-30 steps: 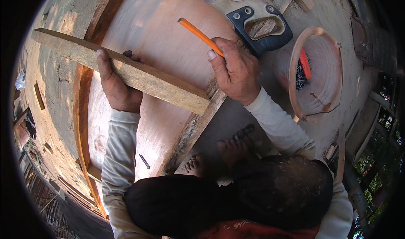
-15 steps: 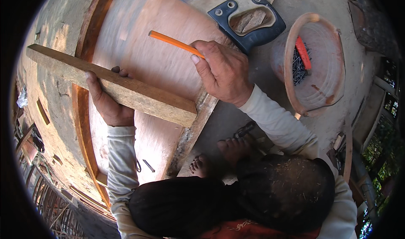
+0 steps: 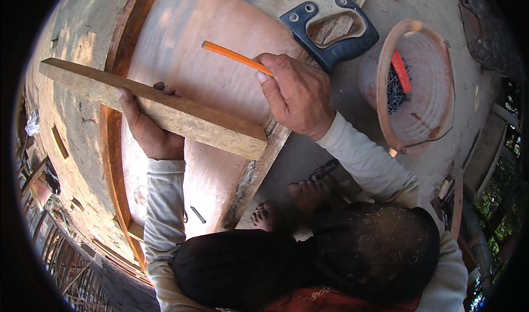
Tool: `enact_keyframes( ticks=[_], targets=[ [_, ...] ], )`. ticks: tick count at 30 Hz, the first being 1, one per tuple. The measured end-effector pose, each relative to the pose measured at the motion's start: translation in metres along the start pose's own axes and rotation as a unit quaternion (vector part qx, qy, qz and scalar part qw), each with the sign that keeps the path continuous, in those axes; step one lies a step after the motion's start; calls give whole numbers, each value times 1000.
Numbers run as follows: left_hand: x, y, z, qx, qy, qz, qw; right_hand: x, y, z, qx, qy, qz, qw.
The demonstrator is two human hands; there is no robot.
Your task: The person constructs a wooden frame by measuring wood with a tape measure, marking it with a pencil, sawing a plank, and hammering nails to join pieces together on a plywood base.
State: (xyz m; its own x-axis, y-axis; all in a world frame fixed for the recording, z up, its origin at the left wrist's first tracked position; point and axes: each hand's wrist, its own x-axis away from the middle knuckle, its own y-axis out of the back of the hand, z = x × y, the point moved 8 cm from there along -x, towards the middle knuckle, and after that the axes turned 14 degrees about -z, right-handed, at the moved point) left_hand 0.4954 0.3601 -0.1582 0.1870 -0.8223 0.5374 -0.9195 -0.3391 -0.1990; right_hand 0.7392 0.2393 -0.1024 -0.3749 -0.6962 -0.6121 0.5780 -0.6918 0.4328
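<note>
Since half a second ago, we're seeing the right hand (image 3: 297, 94) sliding a bit toward the plywood sheet's (image 3: 187, 53) right edge, orange pencil (image 3: 236, 58) coming along. Its fingers are gripping the pencil, tip hovering over the sheet's middle. Our left hand (image 3: 147, 129) is wrapping its fingers around the wooden plank (image 3: 160, 109), which is lying across the sheet from its left edge to its right edge. Blue saw handle (image 3: 330, 28) and a bucket (image 3: 435, 64) of nails are sitting past the right edge.
</note>
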Motion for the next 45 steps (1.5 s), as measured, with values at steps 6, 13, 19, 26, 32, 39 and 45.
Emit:
enact_keyframes(
  ticks=[6,13,19,26,32,39,45],
  targets=[
    [2,0,-1,11,-20,-23,999,-1,-6,3,1,-31,58,998],
    [8,0,-3,18,-37,-36,999,-7,-3,11,-7,-26,74,997],
    [9,3,-3,47,-34,-70,996,-3,-6,12,9,-20,88,996],
    [3,8,0,65,-23,-73,995,-4,-4,14,-8,13,35,999],
    [-6,6,9,35,9,-49,998,-5,-3,12,10,7,45,999],
    [-2,3,4,19,-13,-50,998,-6,-4,14,0,7,43,999],
    [0,-2,3,12,-14,-40,999,-29,-28,25,-207,-260,89,939]
  ],
)
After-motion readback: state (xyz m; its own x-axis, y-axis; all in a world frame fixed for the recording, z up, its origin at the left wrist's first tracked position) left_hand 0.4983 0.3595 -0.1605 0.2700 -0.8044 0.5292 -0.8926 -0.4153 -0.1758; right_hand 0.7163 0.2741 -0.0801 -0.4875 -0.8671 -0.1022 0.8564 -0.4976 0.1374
